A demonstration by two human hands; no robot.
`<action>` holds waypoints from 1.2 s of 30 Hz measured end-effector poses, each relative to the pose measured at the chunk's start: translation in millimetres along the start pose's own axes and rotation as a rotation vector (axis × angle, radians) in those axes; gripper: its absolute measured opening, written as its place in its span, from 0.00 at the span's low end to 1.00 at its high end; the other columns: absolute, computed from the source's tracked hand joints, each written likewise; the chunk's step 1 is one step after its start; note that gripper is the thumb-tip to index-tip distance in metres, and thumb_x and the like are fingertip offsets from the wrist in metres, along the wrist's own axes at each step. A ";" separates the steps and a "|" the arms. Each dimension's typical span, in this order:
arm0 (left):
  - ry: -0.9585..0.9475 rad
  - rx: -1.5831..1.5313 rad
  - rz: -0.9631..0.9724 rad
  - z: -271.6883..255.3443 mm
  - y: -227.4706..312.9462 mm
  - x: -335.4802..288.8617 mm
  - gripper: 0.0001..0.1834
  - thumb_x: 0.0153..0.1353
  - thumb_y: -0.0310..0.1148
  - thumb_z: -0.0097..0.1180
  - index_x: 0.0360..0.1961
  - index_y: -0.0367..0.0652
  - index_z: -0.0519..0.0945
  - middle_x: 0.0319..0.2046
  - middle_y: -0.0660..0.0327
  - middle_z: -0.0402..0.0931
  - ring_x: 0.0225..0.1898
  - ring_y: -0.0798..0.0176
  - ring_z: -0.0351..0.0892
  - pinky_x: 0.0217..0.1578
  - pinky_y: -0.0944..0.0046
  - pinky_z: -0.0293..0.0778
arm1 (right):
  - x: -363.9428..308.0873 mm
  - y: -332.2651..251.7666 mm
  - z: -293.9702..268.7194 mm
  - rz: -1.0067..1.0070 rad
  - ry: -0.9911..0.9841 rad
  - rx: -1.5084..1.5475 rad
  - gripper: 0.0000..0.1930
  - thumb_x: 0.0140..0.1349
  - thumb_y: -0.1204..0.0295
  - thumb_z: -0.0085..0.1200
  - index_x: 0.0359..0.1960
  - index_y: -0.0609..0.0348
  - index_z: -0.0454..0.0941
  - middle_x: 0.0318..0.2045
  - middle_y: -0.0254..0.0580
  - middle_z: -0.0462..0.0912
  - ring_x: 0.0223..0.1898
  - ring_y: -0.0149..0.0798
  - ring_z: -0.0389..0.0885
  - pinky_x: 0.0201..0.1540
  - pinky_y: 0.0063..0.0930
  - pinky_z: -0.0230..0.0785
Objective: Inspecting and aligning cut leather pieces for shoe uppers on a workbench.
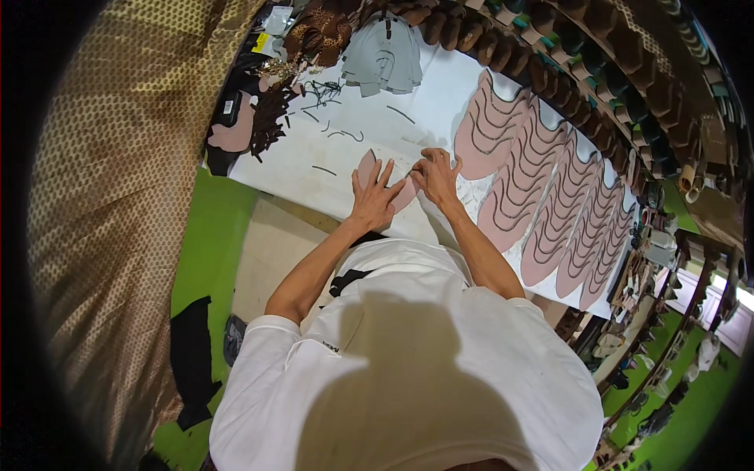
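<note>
A pink, curved shoe-upper piece (405, 196) lies on the white table in front of me. My left hand (374, 198) rests flat on it with the fingers spread, and the piece's pointed end (367, 163) shows beside them. At the piece's right edge, my right hand (437, 174) has its thumb and fingers pinched together. What sits in that pinch is too small to make out. Thin dark curved strips, such as one strip (323, 170) left of my hands and another (400, 115) beyond them, are scattered over the table.
Overlapping rows of pink pieces with dark curved edges (514, 200) cover the table's right side. Grey cut pieces (383, 59) are stacked at the back. A bundle of dark brown strips (271, 118) lies left. Shoe racks (581, 74) curve behind; a patterned gold curtain (118, 220) hangs left.
</note>
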State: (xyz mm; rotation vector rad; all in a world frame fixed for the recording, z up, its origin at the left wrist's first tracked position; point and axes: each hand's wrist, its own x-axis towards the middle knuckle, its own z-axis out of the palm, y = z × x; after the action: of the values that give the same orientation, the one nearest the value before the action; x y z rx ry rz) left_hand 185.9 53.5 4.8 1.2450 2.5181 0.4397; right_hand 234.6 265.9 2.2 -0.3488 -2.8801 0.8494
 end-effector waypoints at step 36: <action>-0.036 -0.109 -0.026 -1.0 4.1 13.3 0.48 0.48 0.29 0.61 0.76 0.61 0.68 0.84 0.51 0.40 0.82 0.39 0.39 0.67 0.14 0.36 | -3.5 -0.2 -0.7 0.073 0.037 0.002 0.09 0.60 0.63 0.66 0.34 0.54 0.91 0.57 0.41 0.81 0.66 0.45 0.70 0.71 0.66 0.43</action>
State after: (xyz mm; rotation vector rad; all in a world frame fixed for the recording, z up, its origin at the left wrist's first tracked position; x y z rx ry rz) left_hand 180.7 66.5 5.6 1.1674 2.4423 0.5356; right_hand 238.0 265.1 2.8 -0.4673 -2.8480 0.8475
